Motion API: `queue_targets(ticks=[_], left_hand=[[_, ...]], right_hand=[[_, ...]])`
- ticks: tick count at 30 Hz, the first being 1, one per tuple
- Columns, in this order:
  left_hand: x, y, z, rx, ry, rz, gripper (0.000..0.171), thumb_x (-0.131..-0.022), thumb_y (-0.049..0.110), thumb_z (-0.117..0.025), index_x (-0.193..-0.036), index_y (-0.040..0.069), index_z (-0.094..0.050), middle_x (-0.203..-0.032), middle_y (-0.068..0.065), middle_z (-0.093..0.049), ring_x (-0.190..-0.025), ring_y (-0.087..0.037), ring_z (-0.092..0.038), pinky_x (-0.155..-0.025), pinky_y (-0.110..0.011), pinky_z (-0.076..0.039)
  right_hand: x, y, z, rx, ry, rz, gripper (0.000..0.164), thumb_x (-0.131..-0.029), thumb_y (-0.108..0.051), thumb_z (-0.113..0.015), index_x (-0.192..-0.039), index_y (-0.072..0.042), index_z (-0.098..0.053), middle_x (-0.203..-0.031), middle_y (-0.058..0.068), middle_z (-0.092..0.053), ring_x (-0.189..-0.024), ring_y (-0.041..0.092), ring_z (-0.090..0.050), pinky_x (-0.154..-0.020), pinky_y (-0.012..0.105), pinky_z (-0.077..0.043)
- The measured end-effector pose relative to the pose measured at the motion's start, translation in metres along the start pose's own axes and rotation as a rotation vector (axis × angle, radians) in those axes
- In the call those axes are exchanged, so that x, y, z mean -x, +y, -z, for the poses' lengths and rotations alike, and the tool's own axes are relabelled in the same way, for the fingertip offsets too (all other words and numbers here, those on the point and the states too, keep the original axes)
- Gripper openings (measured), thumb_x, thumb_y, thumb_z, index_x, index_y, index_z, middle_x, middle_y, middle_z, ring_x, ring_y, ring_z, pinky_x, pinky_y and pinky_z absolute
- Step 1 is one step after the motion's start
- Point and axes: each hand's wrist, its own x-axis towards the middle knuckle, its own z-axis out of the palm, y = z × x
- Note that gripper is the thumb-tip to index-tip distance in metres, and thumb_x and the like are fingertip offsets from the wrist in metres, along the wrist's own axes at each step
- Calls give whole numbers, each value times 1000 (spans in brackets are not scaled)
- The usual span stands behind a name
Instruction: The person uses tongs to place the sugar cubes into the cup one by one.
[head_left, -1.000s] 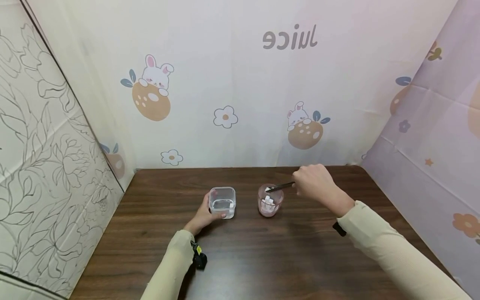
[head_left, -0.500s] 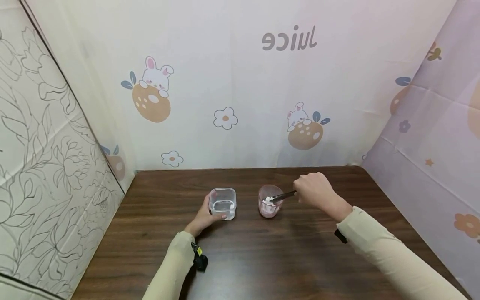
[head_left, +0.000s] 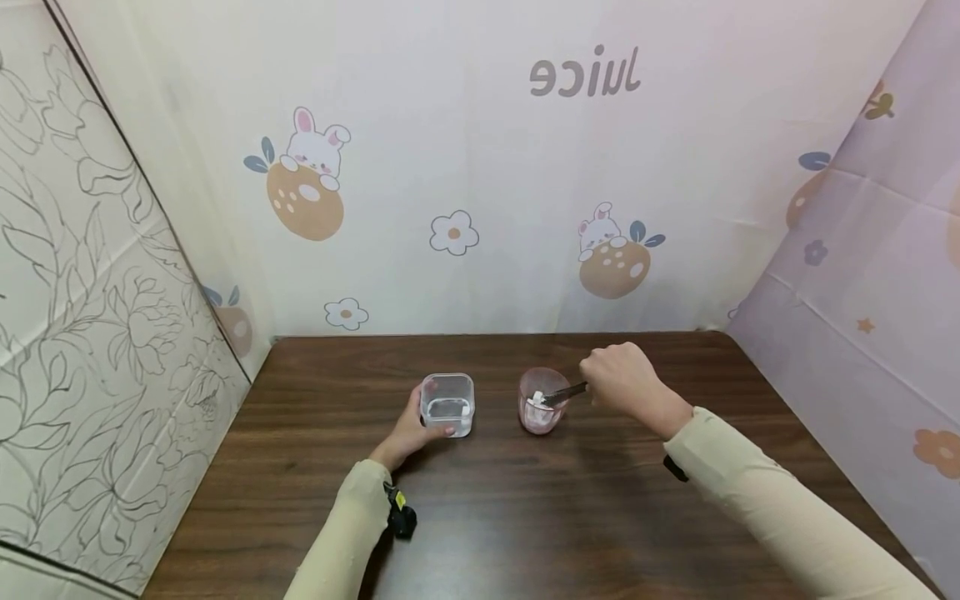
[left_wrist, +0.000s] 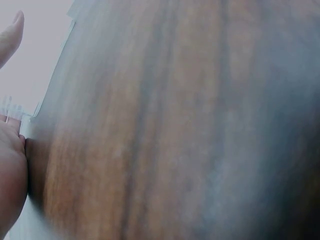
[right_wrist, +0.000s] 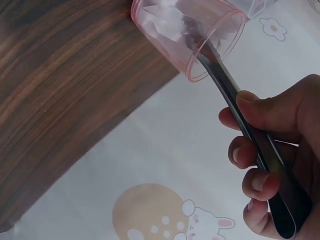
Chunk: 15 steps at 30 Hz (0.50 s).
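Observation:
My left hand [head_left: 408, 431] holds a clear square container [head_left: 437, 423] on the table, thumb at the near side and fingers round the left. A small white piece [head_left: 466, 411] shows at the container's right side. To the right stands a pink see-through cup [head_left: 553, 380] with several white cubes [head_left: 535, 412] in it. My right hand [head_left: 621, 375] grips dark metal tongs [right_wrist: 227, 87], fingers curled round both arms. The tongs slant down over the rim into the cup [right_wrist: 162, 52], tips among the cubes. Whether the tips pinch a cube cannot be made out.
A brown wood-grain table [head_left: 480, 517] lies under everything. Behind it hangs a pale curtain [head_left: 510, 167] with rabbits and fruit. Patterned sheets close off the left and right sides. A black wrist camera [head_left: 402, 517] sits on the left cuff.
The tongs' tips have gone from the cup's upper part, with a white cube at them, down among the cubes. My right hand has lowered. The left hand and container keep their place.

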Motion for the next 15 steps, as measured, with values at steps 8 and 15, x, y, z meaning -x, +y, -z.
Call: queue_targets(ticks=[8, 15], left_hand=[[-1, -2, 1, -5, -12, -3, 93, -75, -4, -76, -147, -4, -17, -147, -28, -27, -131, -44, -30, -105, -52, -25], [0, 1, 1, 5, -3, 0, 94, -74, -5, -76, -147, -4, -17, -147, -28, -27, -130, -45, -30, -105, -53, -24]], right_hand=[[-3, 1, -2, 7, -24, 1, 32, -65, -18, -81, -53, -15, -52, -48, -4, -40, -43, 11, -29, -37, 30, -29], [-2, 3, 2, -4, -41, -18, 29, -66, -18, -81, -54, -14, -54, -49, -3, -41, -42, 12, -34, -37, 31, -33]])
